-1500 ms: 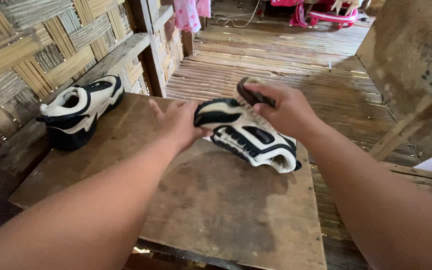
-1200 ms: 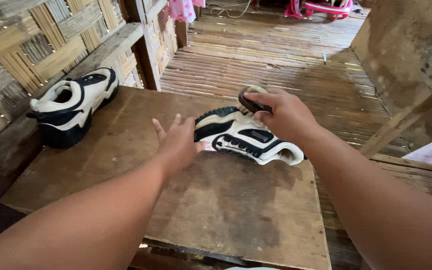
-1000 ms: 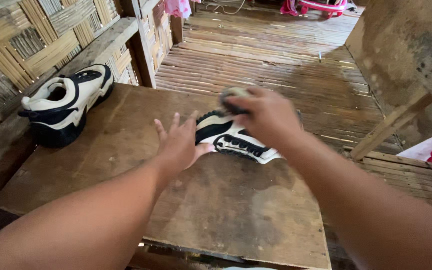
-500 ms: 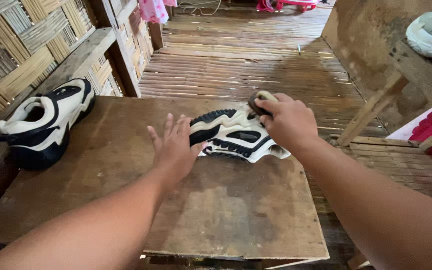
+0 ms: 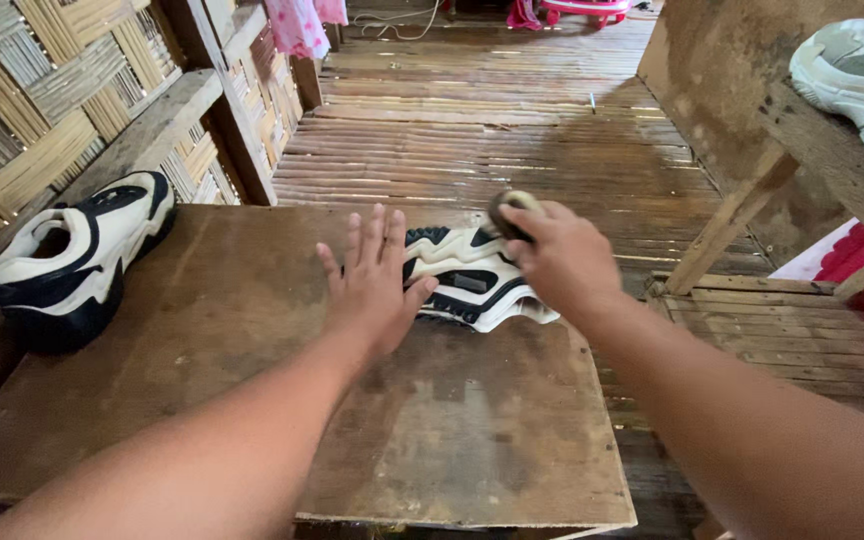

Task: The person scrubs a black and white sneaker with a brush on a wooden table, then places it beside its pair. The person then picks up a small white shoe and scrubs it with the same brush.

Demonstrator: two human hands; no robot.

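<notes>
A black-and-white sneaker (image 5: 467, 285) lies on its side, sole towards me, on a worn wooden board (image 5: 232, 400). My left hand (image 5: 372, 285) is flat and spread, pressing against the sneaker's left end. My right hand (image 5: 557, 260) grips a small dark brush (image 5: 508, 210) and holds it on the sneaker's upper right edge. The matching sneaker (image 5: 62, 260) stands upright at the board's far left, untouched.
A woven bamboo wall (image 5: 52, 90) runs along the left. Slatted bamboo floor (image 5: 472, 120) stretches beyond the board. At the upper right a wooden bench (image 5: 752, 130) carries a pale grey sneaker (image 5: 857, 70). A pink cloth (image 5: 300, 22) hangs at the top.
My right hand has shifted with the brush back and forth over the sneaker. My view has drifted, so the left sneaker sits lower and the bench sneaker came into sight.
</notes>
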